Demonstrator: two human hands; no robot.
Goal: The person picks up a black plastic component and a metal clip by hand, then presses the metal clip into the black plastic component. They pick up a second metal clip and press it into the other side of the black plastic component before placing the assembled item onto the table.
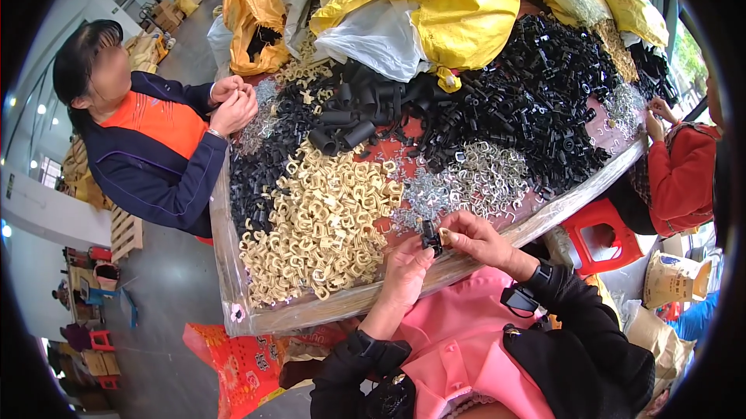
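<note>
— What do the hands hold?
— The left hand [406,267] pinches a small black part [430,236] at the near table [497,244] edge. The right hand [475,236] closes its fingers on a cream clip [444,234], touching the part, probably to join them.
— And the supplies?
— The cream clips pile [318,229] lies just left, within reach.

Plastic-wrapped table [256,318], cream clips [318,232], black parts [528,100], metal clips [474,182]

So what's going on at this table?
The person's left hand and right hand together hold a small black plastic part over the table edge. On the table lie heaps of cream clips, black parts and metal clips. Two co-workers, one in orange, one in red, work at the sides.
</note>
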